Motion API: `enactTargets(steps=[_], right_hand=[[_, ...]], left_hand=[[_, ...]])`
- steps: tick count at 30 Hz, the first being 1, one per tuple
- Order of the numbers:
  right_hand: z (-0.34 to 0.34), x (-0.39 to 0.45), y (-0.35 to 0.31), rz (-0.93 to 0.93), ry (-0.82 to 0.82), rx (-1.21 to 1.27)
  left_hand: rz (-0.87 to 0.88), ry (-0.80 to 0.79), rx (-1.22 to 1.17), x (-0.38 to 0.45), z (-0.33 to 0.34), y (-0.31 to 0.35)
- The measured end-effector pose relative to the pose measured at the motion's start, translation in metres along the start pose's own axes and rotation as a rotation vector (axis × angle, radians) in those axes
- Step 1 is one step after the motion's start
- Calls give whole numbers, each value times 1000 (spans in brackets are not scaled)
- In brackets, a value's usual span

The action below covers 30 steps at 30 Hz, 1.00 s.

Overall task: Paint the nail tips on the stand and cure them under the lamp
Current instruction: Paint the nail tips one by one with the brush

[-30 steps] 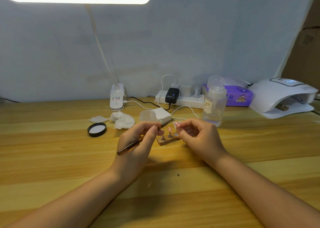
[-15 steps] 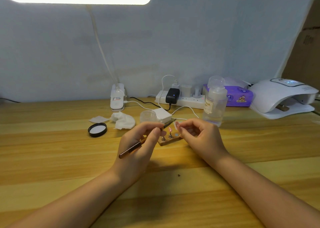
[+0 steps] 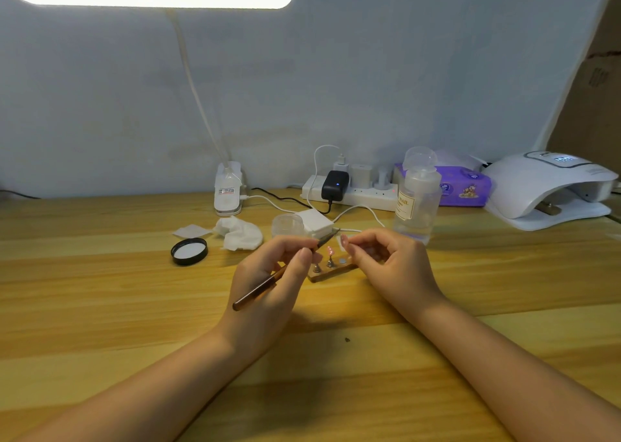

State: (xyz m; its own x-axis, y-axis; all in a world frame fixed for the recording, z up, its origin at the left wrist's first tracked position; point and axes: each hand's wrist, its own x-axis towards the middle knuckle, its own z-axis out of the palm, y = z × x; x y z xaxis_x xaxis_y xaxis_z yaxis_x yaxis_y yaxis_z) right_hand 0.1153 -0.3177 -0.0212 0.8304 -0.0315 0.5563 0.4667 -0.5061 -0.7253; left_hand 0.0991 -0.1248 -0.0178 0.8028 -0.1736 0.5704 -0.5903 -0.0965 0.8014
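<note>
A small wooden nail stand (image 3: 331, 272) lies on the table between my hands, with small metal holders on it; one holder carries a pink nail tip (image 3: 329, 250). My left hand (image 3: 268, 283) grips a brown nail brush (image 3: 258, 292), its bristle end pointing up and right above the stand. My right hand (image 3: 389, 266) pinches a pale nail tip (image 3: 343, 242) between thumb and fingers, close to the brush end. The white curing lamp (image 3: 551, 189) stands at the far right of the table.
Behind the stand are a small clear jar (image 3: 287, 224), a white block of pads (image 3: 316, 222), crumpled wipes (image 3: 240, 233) and a black lid (image 3: 189, 251). A clear pump bottle (image 3: 416, 199), a power strip (image 3: 349, 191), a purple tissue pack (image 3: 463, 186) and a desk lamp base (image 3: 228, 189) line the back.
Both hands stay almost in place over the stand. The brush has tilted slightly, its rear end dropping a little lower and left.
</note>
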Motion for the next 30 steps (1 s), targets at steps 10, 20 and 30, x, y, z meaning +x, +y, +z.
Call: enactTargets(steps=[10,20,30], right_hand=[[0,-1,-1,35,9,145],[-1,-1,-3,-80,24,48],[-1,0,0,-129,51,-30]], left_hand=[[-3,65,27,2,-1,-2],[15,43,68,1,-2,-2],[222,-33,329,-1,3,4]])
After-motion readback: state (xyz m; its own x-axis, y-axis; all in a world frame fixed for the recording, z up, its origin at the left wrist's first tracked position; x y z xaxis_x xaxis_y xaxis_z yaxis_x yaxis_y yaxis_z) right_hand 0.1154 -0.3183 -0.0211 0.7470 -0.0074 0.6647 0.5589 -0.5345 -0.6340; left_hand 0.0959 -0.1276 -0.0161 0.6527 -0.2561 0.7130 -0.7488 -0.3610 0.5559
